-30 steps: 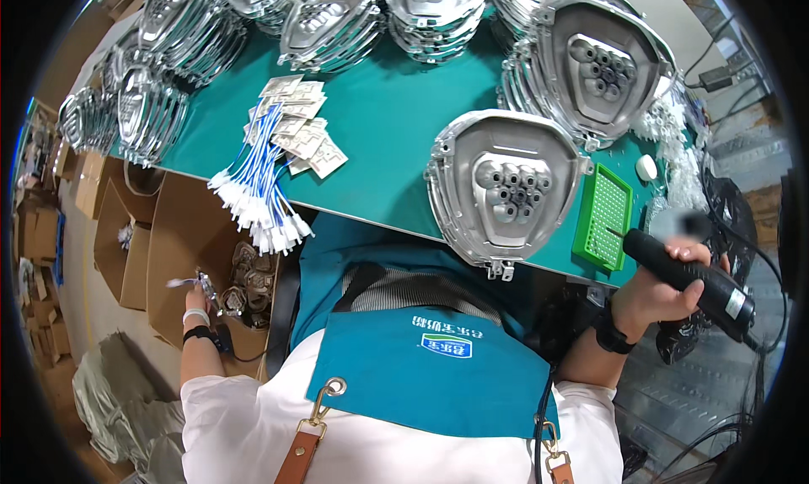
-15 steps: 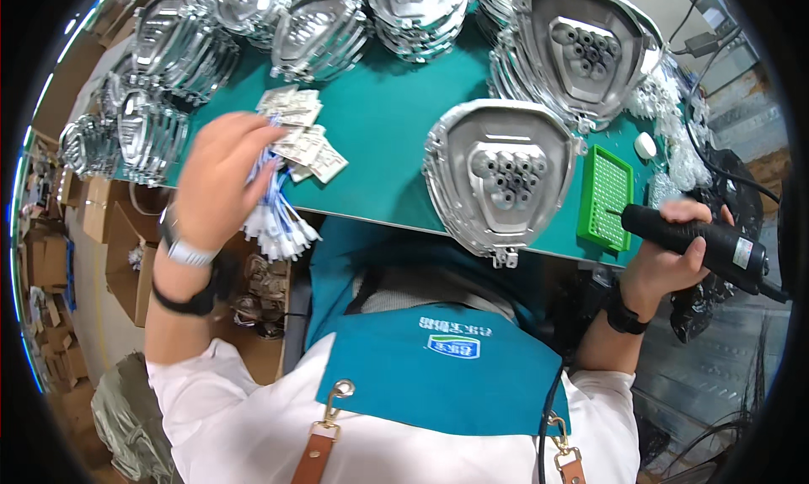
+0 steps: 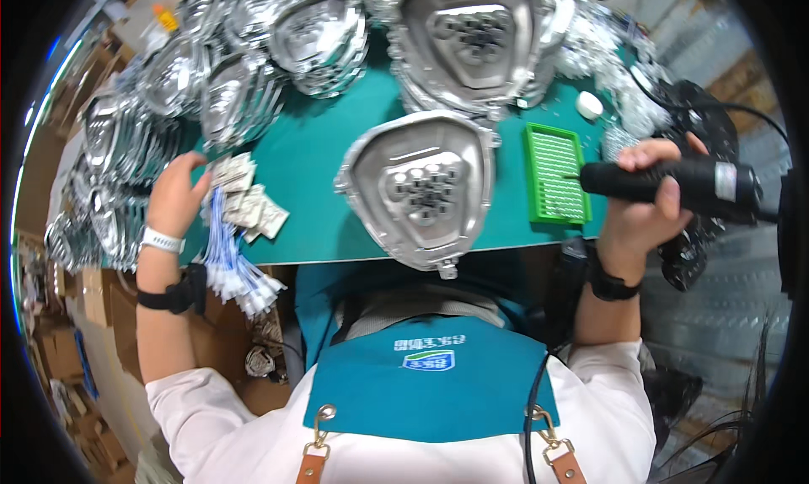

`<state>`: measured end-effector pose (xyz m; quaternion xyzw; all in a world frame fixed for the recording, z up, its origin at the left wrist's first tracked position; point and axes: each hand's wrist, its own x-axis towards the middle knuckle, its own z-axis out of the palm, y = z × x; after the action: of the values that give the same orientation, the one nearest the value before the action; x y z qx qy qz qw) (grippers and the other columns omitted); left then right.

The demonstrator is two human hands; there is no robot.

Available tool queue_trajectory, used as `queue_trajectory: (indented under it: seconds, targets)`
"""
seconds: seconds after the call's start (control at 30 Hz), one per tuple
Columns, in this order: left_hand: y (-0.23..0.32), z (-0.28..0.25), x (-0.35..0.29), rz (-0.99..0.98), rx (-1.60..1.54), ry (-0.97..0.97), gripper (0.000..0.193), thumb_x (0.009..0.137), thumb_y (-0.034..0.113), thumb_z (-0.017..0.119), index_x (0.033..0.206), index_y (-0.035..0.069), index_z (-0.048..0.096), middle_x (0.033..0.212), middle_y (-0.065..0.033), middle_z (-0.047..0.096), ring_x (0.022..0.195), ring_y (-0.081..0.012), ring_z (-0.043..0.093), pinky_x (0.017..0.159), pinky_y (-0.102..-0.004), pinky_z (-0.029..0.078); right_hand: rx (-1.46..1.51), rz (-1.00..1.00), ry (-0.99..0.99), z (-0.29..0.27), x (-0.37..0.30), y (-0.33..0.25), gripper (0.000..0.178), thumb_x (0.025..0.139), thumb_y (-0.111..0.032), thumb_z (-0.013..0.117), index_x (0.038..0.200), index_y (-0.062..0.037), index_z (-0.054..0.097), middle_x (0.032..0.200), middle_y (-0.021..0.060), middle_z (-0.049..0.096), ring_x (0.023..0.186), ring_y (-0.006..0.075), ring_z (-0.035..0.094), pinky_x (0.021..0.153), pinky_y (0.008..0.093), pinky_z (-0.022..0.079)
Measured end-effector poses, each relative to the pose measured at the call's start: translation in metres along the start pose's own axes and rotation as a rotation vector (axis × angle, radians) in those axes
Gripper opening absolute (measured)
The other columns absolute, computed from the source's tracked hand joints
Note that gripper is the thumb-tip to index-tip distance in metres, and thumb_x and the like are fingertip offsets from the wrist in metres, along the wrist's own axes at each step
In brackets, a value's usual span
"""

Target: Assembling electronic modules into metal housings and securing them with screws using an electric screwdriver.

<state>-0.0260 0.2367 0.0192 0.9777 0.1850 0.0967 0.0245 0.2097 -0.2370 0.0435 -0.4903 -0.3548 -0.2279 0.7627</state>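
Observation:
My left hand [image 3: 174, 197] is beside a bundle of white-and-blue connector wires [image 3: 226, 261] with cream labels [image 3: 246, 199]. Its thumb and forefinger are apart with nothing visible between them, close to the labels. My right hand [image 3: 645, 206] grips a black corded electric screwdriver [image 3: 666, 187] lying sideways, its thin bit pointing left over a green perforated tray [image 3: 534, 181]. Midway between my hands a rounded-triangular silver metal housing [image 3: 375, 176] rests near the front edge of the green-topped table [image 3: 312, 160]. A cluster of dark round holes fills its recessed centre.
Stacked metal housings [image 3: 320, 42] line the far and left sides, and a taller stack [image 3: 404, 29] stands behind the middle one. A white round cap [image 3: 589, 106] lies beyond the tray. Clear plastic bags [image 3: 581, 54] and a dark cable [image 3: 716, 106] are at right.
The view has shifted, so the table things appear farther left. My left hand has drawn slightly left off the labels. My right hand still holds the screwdriver by the tray.

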Motion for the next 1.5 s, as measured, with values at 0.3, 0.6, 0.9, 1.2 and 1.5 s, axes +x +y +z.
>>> queue_trajectory:
  seconds: [0.3, 0.6, 0.9, 1.2, 1.5]
  targets:
    - [-0.02, 0.02, -0.028, -0.094, -0.256, -0.06, 0.06, 0.085, 0.022, 0.063, 0.135, -0.001, 0.04, 0.132, -0.0209, 0.048, 0.119, -0.0343, 0.05, 0.101, -0.0381, 0.038, 0.032, -0.008, 0.009, -0.007, -0.006, 0.0, 0.064, 0.082, -0.023, 0.06, 0.129, 0.0031, 0.025, 0.076, 0.0144, 0.054, 0.068, 0.0201, 0.053, 0.066, 0.0348, 0.049]
    - [0.049, 0.048, -0.076, -0.05, -0.283, -0.078, 0.072, 0.085, 0.014, 0.055, 0.144, -0.007, 0.02, 0.147, -0.0246, 0.028, 0.137, -0.0367, 0.028, 0.114, -0.039, 0.018, 0.045, 0.043, -0.005, -0.004, -0.005, 0.025, 0.057, 0.082, -0.015, 0.061, 0.126, 0.005, 0.031, 0.074, 0.0141, 0.058, 0.065, 0.0193, 0.057, 0.067, 0.0317, 0.05]
    - [0.112, 0.061, -0.061, 0.05, -0.164, -0.002, 0.069, 0.083, 0.01, 0.057, 0.141, -0.009, 0.024, 0.144, -0.0321, 0.028, 0.134, -0.0458, 0.027, 0.112, -0.0468, 0.022, -0.018, 0.113, -0.021, -0.002, -0.007, 0.036, 0.054, 0.08, -0.011, 0.059, 0.124, 0.007, 0.033, 0.074, 0.0116, 0.06, 0.067, 0.0179, 0.058, 0.069, 0.0292, 0.049]
    - [0.116, 0.03, -0.047, 0.025, -0.066, -0.202, 0.074, 0.081, 0.018, 0.064, 0.139, -0.009, 0.026, 0.142, -0.0329, 0.031, 0.134, -0.0434, 0.031, 0.109, -0.049, 0.027, 0.044, 0.13, -0.179, -0.008, -0.003, 0.04, 0.057, 0.081, -0.015, 0.063, 0.125, 0.007, 0.034, 0.074, 0.0109, 0.059, 0.066, 0.0166, 0.056, 0.069, 0.0279, 0.047]
    - [0.137, 0.028, -0.057, 0.134, -0.051, -0.162, 0.092, 0.073, 0.023, 0.074, 0.143, -0.006, 0.022, 0.147, -0.0309, 0.024, 0.138, -0.0453, 0.024, 0.112, -0.0497, 0.022, 0.188, 0.201, -0.371, -0.009, 0.006, 0.047, 0.059, 0.081, -0.018, 0.066, 0.126, 0.006, 0.036, 0.074, 0.0111, 0.059, 0.066, 0.0156, 0.056, 0.064, 0.0266, 0.047]
